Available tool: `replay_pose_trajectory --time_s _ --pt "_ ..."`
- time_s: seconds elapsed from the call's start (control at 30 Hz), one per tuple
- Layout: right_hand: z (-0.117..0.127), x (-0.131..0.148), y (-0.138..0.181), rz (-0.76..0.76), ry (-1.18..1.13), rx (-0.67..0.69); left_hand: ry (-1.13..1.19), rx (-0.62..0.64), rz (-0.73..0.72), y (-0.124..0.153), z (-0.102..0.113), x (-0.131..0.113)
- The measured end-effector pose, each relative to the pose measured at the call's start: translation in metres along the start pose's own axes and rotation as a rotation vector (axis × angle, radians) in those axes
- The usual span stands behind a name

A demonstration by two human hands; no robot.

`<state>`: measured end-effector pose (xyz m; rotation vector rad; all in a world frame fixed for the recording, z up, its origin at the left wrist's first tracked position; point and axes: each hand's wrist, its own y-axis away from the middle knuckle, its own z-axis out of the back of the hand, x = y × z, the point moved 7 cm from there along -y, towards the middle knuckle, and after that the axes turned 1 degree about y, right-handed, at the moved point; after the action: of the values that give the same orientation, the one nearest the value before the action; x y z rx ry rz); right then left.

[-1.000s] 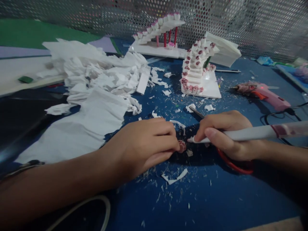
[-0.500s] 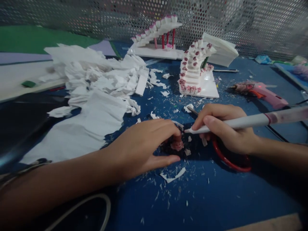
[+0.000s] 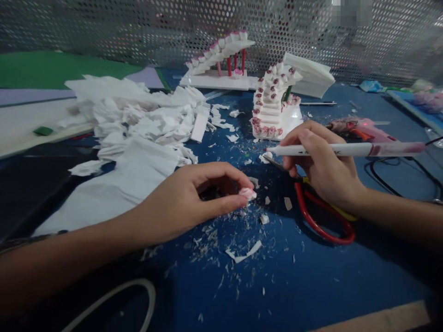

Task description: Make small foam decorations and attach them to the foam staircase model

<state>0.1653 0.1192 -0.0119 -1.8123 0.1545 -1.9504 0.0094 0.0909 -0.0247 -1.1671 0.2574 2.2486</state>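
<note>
Between the thumb and fingers of my left hand (image 3: 204, 198) is a small pink-and-white paper flower (image 3: 248, 193), pinched just above the blue table. My right hand (image 3: 325, 161) holds a white marker pen (image 3: 346, 149) with a dark pink tip pointing left, away from the flower. Under the right hand lie red-handled scissors (image 3: 308, 216), their blades partly covered by the fingers. Paper scraps (image 3: 264, 219) and fine shreds are scattered around both hands.
A heap of white paper (image 3: 138, 115) lies left. Behind stand a model staircase trimmed with flowers (image 3: 273, 108) and another on red posts (image 3: 221, 53). A pink glue gun (image 3: 370, 127) with a cord rests at right. A perforated metal panel (image 3: 138, 37) borders the back.
My left fingers have picked up the flower from the table and closed on it. My right hand has moved up with the marker, its tip now farther from the flower.
</note>
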Motion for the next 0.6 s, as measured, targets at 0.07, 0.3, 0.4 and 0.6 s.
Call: replay_pose_trajectory --time_s 0.07,0.3,0.4,0.6 --pt "0.002 -0.001 -0.001 -0.002 0.023 -0.021 0.051 0.008 -0.012 0.000 0.001 -0.001" --pt "-0.005 0.009 0.000 0.098 0.464 0.068 0.094 0.026 0.024 0.001 -0.004 0.003" --pt "-0.014 0.011 0.003 0.200 0.636 0.172 -0.037 0.049 -0.073 0.004 -0.008 -0.003" --pt "-0.030 -0.003 0.015 0.229 0.860 0.467 -0.226 0.251 -0.329 0.015 -0.026 -0.015"
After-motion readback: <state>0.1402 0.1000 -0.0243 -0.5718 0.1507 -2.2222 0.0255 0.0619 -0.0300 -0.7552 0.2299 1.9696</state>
